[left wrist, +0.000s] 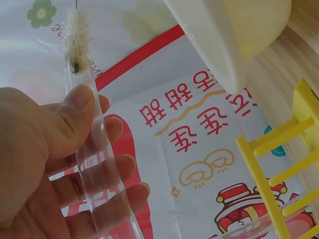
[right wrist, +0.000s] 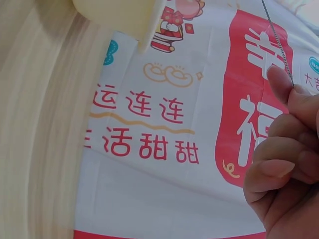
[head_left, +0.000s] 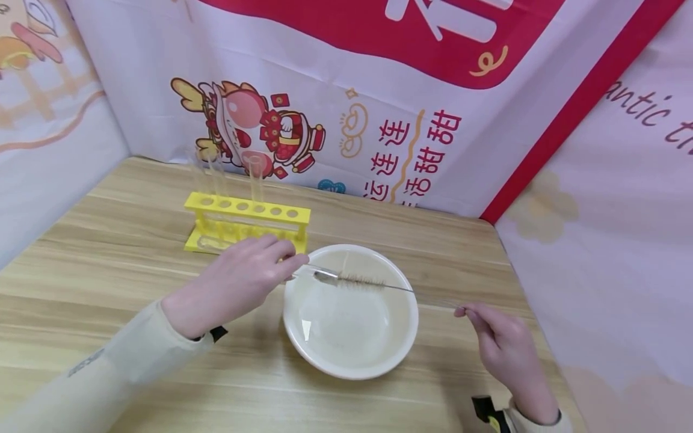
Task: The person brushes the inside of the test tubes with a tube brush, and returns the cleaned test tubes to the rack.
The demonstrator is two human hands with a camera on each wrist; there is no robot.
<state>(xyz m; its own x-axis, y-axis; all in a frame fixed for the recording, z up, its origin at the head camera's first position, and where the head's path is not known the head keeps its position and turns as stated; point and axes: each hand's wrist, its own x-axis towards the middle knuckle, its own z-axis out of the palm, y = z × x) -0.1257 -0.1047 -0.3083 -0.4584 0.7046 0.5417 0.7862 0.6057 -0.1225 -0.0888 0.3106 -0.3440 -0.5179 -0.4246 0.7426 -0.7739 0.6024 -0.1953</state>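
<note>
My left hand (head_left: 251,270) grips a clear glass test tube (left wrist: 107,184), thumb on one side and fingers round the other, in the left wrist view. The bristles of a test tube brush (head_left: 361,280) stand at the tube's mouth, mostly outside it. With thumb and forefinger my right hand (head_left: 506,343) pinches the brush's thin twisted wire handle (right wrist: 278,40). Tube and brush lie nearly in line above a white bowl (head_left: 349,371), which sits on the table below them.
Behind my left hand stands a yellow test tube rack (head_left: 249,207) with several clear tubes (head_left: 255,174) upright in it. The wooden table (head_left: 433,361) meets a printed cloth backdrop (head_left: 325,72) at the back and sides.
</note>
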